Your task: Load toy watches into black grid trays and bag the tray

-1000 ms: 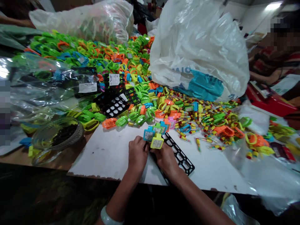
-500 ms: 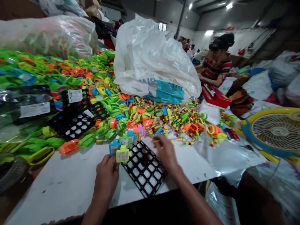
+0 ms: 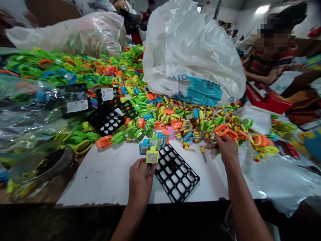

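A black grid tray point(image 3: 175, 177) lies at a slant on the white board point(image 3: 100, 180). Toy watches in several colours stand at its upper left, the yellow watch point(image 3: 152, 156) nearest. My left hand point(image 3: 140, 177) is closed at the tray's left corner, its fingertips around the base of the yellow watch. Over on the right, my right hand point(image 3: 227, 147) reaches into the pile, its fingertips at an orange watch point(image 3: 220, 130); whether they grip it cannot be made out.
A large white bag point(image 3: 193, 50) stands behind the pile of watches and small tubes. Black trays point(image 3: 110, 122) and a clear bowl point(image 3: 47, 164) are at left. A person point(image 3: 273, 60) sits at the back right near a red device point(image 3: 268, 100).
My right hand has moved from above the tray to the pile on the right. The view has shifted, and my left hand stays by the yellow watch.
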A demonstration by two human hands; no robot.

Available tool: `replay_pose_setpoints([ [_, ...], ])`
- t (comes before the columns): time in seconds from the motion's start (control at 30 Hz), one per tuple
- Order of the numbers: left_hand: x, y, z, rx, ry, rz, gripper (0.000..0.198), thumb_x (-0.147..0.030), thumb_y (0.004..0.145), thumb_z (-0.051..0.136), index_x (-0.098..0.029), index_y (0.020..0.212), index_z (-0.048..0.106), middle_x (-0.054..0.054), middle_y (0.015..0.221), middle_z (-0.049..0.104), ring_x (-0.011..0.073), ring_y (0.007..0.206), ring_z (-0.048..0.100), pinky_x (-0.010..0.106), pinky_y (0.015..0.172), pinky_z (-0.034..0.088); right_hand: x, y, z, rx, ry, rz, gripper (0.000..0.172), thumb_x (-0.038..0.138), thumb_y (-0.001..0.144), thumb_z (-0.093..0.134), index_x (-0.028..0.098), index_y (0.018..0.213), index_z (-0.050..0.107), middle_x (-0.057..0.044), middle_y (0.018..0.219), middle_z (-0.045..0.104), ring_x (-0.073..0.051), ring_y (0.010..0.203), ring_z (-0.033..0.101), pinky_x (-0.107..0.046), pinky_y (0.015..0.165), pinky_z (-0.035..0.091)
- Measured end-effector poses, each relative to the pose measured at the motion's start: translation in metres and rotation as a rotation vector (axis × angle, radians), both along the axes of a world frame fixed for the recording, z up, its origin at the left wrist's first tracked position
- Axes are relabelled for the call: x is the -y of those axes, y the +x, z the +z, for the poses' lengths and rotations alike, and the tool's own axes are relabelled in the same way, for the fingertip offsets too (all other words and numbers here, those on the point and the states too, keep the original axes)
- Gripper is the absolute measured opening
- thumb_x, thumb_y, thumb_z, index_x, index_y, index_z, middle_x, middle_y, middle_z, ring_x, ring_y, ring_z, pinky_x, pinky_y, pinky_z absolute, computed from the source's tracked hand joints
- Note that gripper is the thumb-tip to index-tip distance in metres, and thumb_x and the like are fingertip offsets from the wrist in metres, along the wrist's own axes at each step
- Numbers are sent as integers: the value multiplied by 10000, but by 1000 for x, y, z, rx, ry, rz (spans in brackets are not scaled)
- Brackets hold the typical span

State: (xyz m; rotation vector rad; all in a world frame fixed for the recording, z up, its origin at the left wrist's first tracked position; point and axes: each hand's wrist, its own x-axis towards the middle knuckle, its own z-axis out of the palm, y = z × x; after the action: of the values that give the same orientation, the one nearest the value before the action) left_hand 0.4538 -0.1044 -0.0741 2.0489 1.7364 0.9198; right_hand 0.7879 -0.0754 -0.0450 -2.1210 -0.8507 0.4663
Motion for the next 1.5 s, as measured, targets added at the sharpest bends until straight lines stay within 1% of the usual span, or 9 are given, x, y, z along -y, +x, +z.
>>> replay_pose_setpoints([
  [0.13, -4, 0, 0, -106, 95, -14, 213, -343, 875, 553, -188, 946, 681, 68, 957, 651, 228, 878, 565, 340, 769, 489, 21, -79, 9, -579, 375, 265, 329, 466, 755, 660, 176, 894, 584, -16, 633, 662, -140, 541, 575, -235, 526, 442],
  [0.27, -2, 2, 1, -136, 131, -28, 203, -315, 878, 551, -177, 949, 683, 71, 941, 649, 221, 877, 565, 329, 771, 492, 22, -152, 6, -743, 248, 661, 289, 418, 733, 716, 178, 867, 629, 6, 675, 655, -144, 625, 603, -257, 652, 499],
  [0.4, -2, 3, 1, -168, 131, -41, 225, -304, 896, 516, -167, 968, 679, 85, 957, 655, 229, 890, 572, 350, 788, 496, 11, -176, -14, -666, 242, 724, 174, 336, 714, 681, 202, 811, 628, -5, 762, 683, -183, 692, 623, -306, 691, 530],
  [0.7, -2, 1, -1, -184, 106, -50, 236, -292, 901, 499, -169, 1005, 671, 94, 1010, 664, 236, 922, 575, 357, 818, 494, 13, -177, -16, -117, 343, 850, 237, 130, 795, 482, 174, 983, 619, -73, 968, 682, -227, 882, 632, -338, 805, 509],
  [0.97, -4, -1, -2, -162, 163, -52, 238, -307, 900, 497, -170, 977, 676, 86, 928, 654, 231, 877, 580, 343, 785, 499, 10, -179, -5, -102, 279, 994, 185, 91, 820, 505, 192, 925, 620, -38, 910, 660, -194, 862, 616, -286, 784, 481],
  [1.1, -6, -2, -6, -149, 189, -58, 251, -346, 901, 493, -179, 931, 679, 86, 918, 650, 228, 865, 580, 352, 783, 501, 1, -125, 11, 89, 252, 613, 161, 204, 873, 515, 201, 1014, 592, -42, 979, 625, -185, 872, 599, -284, 775, 468],
  [1.2, -7, -2, -7, -139, 152, -56, 251, -352, 900, 492, -187, 915, 681, 87, 926, 651, 229, 881, 584, 358, 788, 499, -9, -65, 17, 446, -73, 257, 211, 276, 831, 605, 169, 1011, 581, -120, 1095, 565, -244, 948, 582, -329, 771, 443],
  [1.33, -6, -2, -5, -135, 126, -62, 263, -365, 902, 486, -187, 898, 680, 90, 935, 651, 231, 894, 582, 362, 791, 495, -14, -13, 13, 530, -391, 301, 152, 321, 803, 637, 178, 799, 587, -100, 953, 624, -247, 888, 597, -306, 693, 407],
  [1.5, -6, -1, -3, -146, 129, -59, 262, -358, 905, 483, -180, 925, 675, 83, 933, 647, 223, 872, 581, 356, 783, 492, -4, -48, 15, 147, 5, 395, 169, 345, 775, 601, 184, 824, 588, -50, 768, 665, -196, 687, 610, -287, 615, 426],
])
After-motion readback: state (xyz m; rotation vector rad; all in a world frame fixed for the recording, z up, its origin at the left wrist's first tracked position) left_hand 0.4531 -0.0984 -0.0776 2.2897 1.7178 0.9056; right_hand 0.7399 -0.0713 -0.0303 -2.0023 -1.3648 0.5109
